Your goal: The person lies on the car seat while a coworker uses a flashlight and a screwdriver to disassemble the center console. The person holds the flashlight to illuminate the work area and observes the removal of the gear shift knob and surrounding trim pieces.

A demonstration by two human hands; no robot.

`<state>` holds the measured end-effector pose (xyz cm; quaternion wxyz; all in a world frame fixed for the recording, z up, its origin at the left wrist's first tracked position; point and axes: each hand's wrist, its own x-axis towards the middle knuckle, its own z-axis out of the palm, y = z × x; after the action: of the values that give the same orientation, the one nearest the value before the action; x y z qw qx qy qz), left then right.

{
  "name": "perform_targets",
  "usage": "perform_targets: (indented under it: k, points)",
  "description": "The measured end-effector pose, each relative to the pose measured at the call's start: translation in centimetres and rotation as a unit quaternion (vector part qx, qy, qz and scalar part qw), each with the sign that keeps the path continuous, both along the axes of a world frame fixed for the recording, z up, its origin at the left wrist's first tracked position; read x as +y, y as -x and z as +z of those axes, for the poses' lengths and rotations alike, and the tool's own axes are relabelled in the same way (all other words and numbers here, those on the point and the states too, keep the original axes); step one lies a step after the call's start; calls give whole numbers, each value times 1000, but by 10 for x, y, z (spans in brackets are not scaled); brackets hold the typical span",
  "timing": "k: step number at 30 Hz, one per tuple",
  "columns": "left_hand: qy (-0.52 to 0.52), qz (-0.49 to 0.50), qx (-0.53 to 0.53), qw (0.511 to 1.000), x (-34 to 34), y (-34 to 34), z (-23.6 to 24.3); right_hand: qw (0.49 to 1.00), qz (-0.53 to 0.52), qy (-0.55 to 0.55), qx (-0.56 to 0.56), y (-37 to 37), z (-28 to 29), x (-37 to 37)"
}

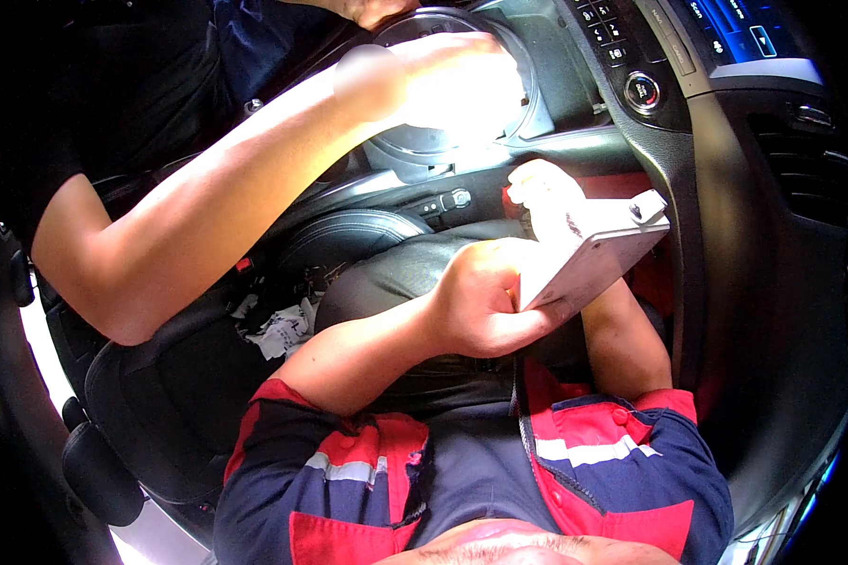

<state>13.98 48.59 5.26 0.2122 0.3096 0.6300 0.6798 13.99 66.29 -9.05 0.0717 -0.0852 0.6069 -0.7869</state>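
My left hand [485, 297] is closed around a flat white phone [589, 259], its thumb along the lower edge. The phone is tilted, and a small clip-like piece [647, 206] sits on its far end. Beyond the phone, my right hand [545, 186] shows only in part, washed out by bright light. Its fingers look curled in; whatever they hold, if anything, cannot be made out. The phone hides the right palm and wrist. Something red [622, 185] lies behind that hand.
From the left, another person's arm [207, 235] reaches across, its hand [462, 85] glaring over a round dark ring [534, 71] on the centre console. A dashboard with a screen [749, 28] and a round button [643, 91] stands ahead. Crumpled papers [283, 330] lie on my left.
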Motion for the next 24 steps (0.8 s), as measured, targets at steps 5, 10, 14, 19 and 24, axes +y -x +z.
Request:
perform_targets:
  k: [5, 10, 14, 19, 24]
  points:
    - [5, 6, 19, 1000, 0, 1, 1, 1000, -17, 7, 16, 1, 5, -3]
    - [33, 16, 31, 999, -1, -1, -1, 990, -54, 82, -106, 1, 19, -8]
    - [38, 21, 35, 998, -1, -1, -1, 986, -45, 85, -137, 3, 20, -7]
    - [56, -20, 19, 998, -4, 3, 2, 986, -46, 82, -138, 0, 18, -7]
    - [72, -19, 9, 997, -6, 0, 5, 987, -46, 76, -132, 0, 17, -6]
